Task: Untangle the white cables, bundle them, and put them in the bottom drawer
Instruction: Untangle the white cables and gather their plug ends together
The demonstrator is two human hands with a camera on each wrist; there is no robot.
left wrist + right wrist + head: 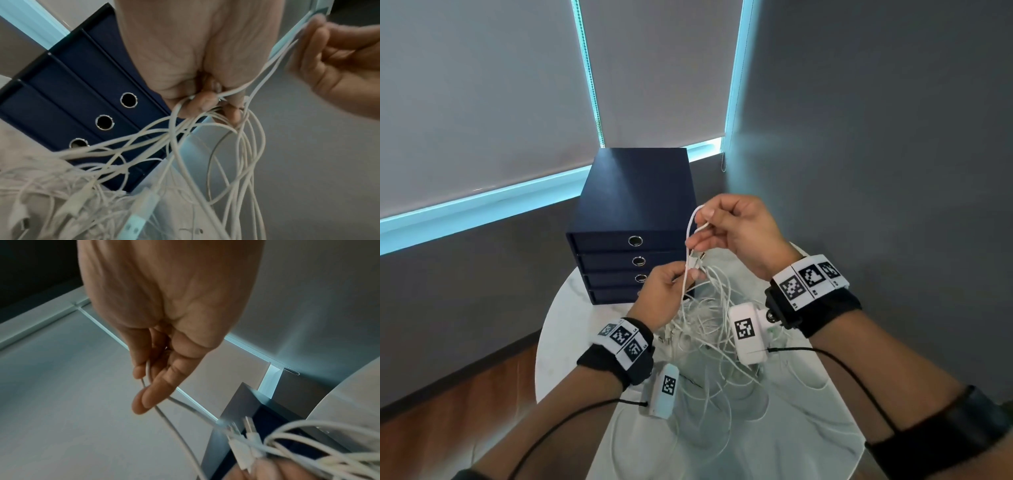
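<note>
The right hand [736, 233] pinches a loop of the white cables [709, 318] above the counter [808, 428]; the left hand [664, 294] grips several strands below it.

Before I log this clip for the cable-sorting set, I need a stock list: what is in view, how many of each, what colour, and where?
white cables: several, exact count unclear, white, tangled heap on the table in front of the drawer unit, some strands lifted by both hands
drawer unit: one, dark blue, four shut drawers with round metal pull holes, at the table's far side
table: one, white, round, under cables and unit
roller blinds: two, grey, behind the unit, bright window gaps at their edges
wrist cameras: two, white, under the wrists
left hand: grips cable strands above the heap
right hand: pinches a raised cable loop
</note>
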